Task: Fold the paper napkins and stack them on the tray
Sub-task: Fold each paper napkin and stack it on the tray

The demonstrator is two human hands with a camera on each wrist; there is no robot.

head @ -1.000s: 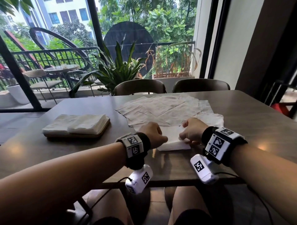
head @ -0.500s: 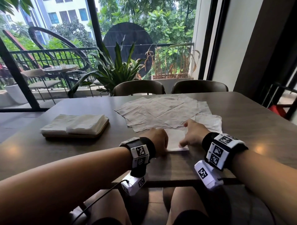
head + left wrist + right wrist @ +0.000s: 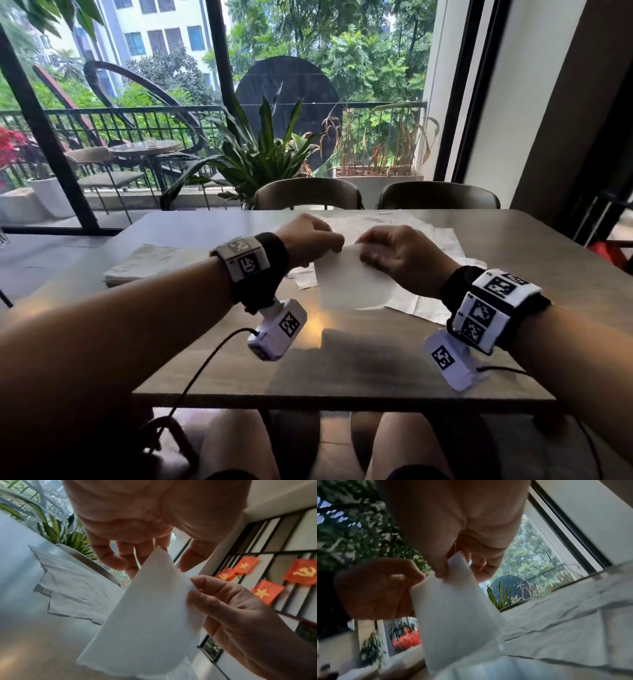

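Note:
A white paper napkin [image 3: 349, 284] hangs lifted above the table, held by its top edge. My left hand [image 3: 310, 240] pinches the napkin's [image 3: 147, 622] upper left corner and my right hand [image 3: 394, 255] pinches the upper right corner. In the right wrist view the napkin [image 3: 453, 608] droops from the fingers down toward the table. Unfolded napkins [image 3: 428, 240] lie spread over the table behind and beside the hands. Folded napkins [image 3: 154, 262] lie stacked on the tray at the left; the tray itself is barely visible under them.
The brown table [image 3: 376, 370] has its near edge just below my wrists. Two chairs [image 3: 308, 193] stand at the far side before a window and a potted plant [image 3: 260, 154]. A cable [image 3: 205, 363] hangs from my left wrist.
Both hands have risen from the table, lifting the napkin by its top edge; earlier they pressed it flat on the tabletop.

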